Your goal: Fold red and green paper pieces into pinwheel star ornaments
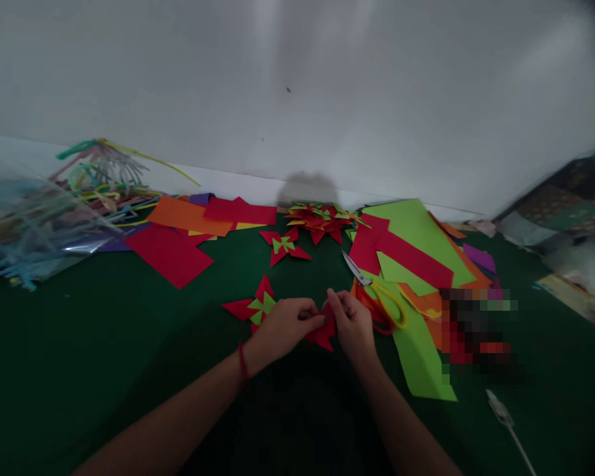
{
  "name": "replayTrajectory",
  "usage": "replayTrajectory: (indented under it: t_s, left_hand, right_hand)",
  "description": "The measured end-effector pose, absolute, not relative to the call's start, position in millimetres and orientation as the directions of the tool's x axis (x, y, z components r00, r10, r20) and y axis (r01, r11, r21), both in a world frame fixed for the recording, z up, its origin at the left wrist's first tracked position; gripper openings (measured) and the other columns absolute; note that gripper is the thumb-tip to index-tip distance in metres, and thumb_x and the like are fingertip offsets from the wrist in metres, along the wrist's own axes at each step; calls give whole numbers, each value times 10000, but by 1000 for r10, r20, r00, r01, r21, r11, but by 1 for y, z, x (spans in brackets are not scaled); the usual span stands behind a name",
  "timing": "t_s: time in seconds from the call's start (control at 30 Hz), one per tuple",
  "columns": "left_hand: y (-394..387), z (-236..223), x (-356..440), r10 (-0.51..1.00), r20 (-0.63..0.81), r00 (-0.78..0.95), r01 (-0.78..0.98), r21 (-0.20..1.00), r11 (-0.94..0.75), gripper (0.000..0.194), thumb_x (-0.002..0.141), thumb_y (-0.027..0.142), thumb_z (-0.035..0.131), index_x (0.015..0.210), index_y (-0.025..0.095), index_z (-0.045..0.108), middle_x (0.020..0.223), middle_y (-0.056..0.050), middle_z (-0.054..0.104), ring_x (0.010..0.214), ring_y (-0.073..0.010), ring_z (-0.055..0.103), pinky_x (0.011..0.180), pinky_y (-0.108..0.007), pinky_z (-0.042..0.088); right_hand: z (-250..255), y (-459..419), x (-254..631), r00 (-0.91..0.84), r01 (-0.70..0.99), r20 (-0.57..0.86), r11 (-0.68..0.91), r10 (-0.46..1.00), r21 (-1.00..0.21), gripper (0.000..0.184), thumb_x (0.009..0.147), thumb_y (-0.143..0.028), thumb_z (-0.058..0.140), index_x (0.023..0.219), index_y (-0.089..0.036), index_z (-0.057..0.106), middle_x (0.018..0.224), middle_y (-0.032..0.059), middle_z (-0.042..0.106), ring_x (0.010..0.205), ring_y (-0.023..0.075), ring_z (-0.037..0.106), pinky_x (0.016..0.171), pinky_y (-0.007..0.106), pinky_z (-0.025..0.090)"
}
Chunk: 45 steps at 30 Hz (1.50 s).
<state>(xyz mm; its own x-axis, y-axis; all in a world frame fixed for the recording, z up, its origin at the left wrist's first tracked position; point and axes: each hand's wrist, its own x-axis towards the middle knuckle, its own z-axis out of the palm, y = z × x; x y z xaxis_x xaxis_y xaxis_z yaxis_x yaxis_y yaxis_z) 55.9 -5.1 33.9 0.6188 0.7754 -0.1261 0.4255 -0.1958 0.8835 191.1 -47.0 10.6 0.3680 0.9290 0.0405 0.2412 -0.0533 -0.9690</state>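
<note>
Between my two hands is a red paper star (323, 336), its points showing below the fingers. My left hand (290, 325) pinches its left side, and my right hand (351, 322) has thumb and fingers closed on its right side. Partly under my left hand lies a red paper flower with a green centre (262, 305). A similar finished-looking flower (283, 245) rests farther back. Just right of my right hand are scissors (377, 296) with yellow and red handles, their blades pointing away to the left.
Behind the hands sits a pile of red and green paper flowers (320, 218). Green sheets (419, 357) and red strips (416, 258) spread to the right. Red and orange papers (168, 254) and pipe cleaners (104, 178) are at left. A white cable (506, 416) lies front right.
</note>
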Motion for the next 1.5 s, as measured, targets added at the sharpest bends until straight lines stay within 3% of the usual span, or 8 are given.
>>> replayTrajectory:
  t_s: [0.37,0.53,0.67,0.8,0.9,1.0,1.27,1.5]
  left_hand:
    - [-10,32,56,644,-270,716,241,961,134,178,725,330,551,686,163,502,639,-6,624,620,-147,616,527,-216,402]
    - [-9,36,54,709,-192,679,369,924,-103,209,743,347,534,648,167,487,628,-6,611,575,-137,582,479,-210,374]
    - [-13,38,52,805,40,592,625,608,-490,176,803,318,465,709,185,534,603,-3,564,574,-155,539,549,-260,397]
    - [-20,41,49,684,282,673,662,183,-727,237,860,137,316,898,169,548,694,-40,584,701,-176,553,841,-372,372]
    - [-21,37,49,611,321,723,620,89,-780,254,859,94,303,945,141,538,757,-58,606,745,-180,561,870,-387,369]
    - [-15,34,50,606,340,719,591,161,-791,214,860,155,379,1022,133,517,880,-69,627,826,-184,570,909,-400,350]
    - [7,51,42,886,155,436,458,810,-367,331,849,393,391,1112,234,515,1136,-45,575,1020,-193,537,835,-320,433]
    - [21,59,32,905,-53,422,303,949,-86,260,815,367,451,942,215,620,991,-41,650,942,-185,585,774,-261,445]
  right_hand:
    - [13,-49,188,392,101,-15,-59,920,-993,299,777,-428,512,613,-177,516,460,-52,455,404,77,404,379,181,318]
    - [14,-49,190,341,35,-55,-71,938,-997,284,784,-432,500,652,-182,531,476,-53,459,399,76,402,368,183,313]
    - [19,-48,195,322,121,20,-21,946,-992,224,753,-395,556,694,-181,593,524,-37,512,445,81,450,409,185,349]
    - [23,-48,194,251,67,-26,-44,968,-997,207,735,-373,582,829,-189,599,645,-7,590,547,118,538,471,210,429]
    - [24,-48,193,265,16,-38,-44,964,-999,198,717,-352,609,808,-176,595,705,15,626,651,154,594,593,260,491]
    - [24,-47,198,283,-17,-35,-31,959,-999,205,736,-339,594,864,-180,610,720,19,641,674,164,611,635,285,505]
    - [25,-46,217,345,-18,-2,5,938,-1000,229,744,-341,583,930,-215,628,831,24,665,718,172,623,694,320,499]
    - [24,-46,217,352,11,32,30,935,-999,221,757,-339,568,930,-214,628,817,29,661,714,162,616,696,319,496]
